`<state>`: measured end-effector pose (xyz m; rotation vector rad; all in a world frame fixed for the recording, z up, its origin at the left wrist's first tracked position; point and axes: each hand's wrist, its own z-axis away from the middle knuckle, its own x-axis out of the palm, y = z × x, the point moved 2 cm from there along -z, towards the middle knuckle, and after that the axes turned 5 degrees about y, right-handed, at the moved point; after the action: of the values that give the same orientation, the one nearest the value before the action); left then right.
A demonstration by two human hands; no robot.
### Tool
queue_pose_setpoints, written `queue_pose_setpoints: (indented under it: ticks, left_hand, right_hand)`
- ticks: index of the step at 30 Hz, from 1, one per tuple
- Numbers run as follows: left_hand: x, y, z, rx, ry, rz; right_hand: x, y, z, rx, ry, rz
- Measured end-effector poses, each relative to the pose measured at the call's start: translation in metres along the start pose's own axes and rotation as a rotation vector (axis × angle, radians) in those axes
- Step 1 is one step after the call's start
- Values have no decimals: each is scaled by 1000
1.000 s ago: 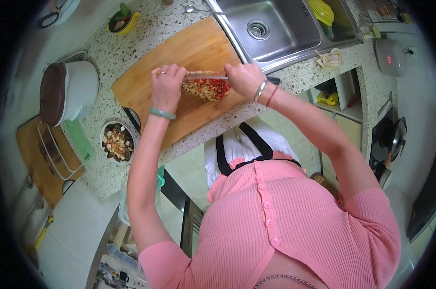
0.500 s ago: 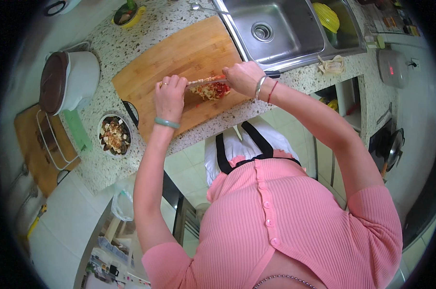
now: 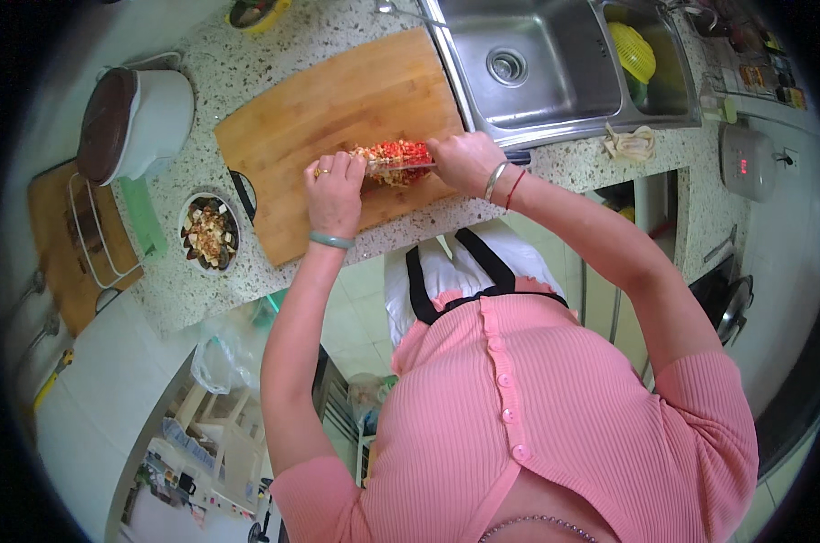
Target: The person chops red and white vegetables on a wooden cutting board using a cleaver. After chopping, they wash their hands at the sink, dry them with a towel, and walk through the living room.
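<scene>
A heap of finely chopped red and pale bits (image 3: pixel 390 150) lies on the wooden cutting board (image 3: pixel 338 100), spread on both sides of a knife (image 3: pixel 399 166). My right hand (image 3: pixel 469 163) is closed round the knife where blade meets handle, its dark handle end sticking out past the wrist. At the other end of the blade, the fingers of my left hand (image 3: pixel 336 192) are pressed together on the tip. The blade runs roughly left to right and sits low in the heap. Its lower edge is partly hidden by the bits.
Left of the board stands a white bowl (image 3: pixel 235 237) of dark and white chunks with chopped topping. A white appliance with a brown lid (image 3: pixel 107 127) is behind it. The steel sink (image 3: pixel 546 72) adjoins the board's right side, with a cloth (image 3: pixel 629 143) by its near rim.
The knife has come toward me across the heap, so more of the red bits now show on its far side. Both hands keep their hold. The whole view has shifted slightly.
</scene>
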<state>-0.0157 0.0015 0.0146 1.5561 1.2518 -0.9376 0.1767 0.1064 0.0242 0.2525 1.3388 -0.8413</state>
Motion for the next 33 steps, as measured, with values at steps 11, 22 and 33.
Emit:
queue_pose_setpoints:
  ticks: [11,22,33]
  left_hand:
    - [-37,59,35,-186,-175,128]
    - [-5,104,8,-36,-219,370]
    - [1,91,6,4,-213,362]
  right_hand:
    - [-17,-10,44,8,214,-130]
    - [-12,-11,65,-191,251,-28]
    - [-19,1,64,-204,293,42]
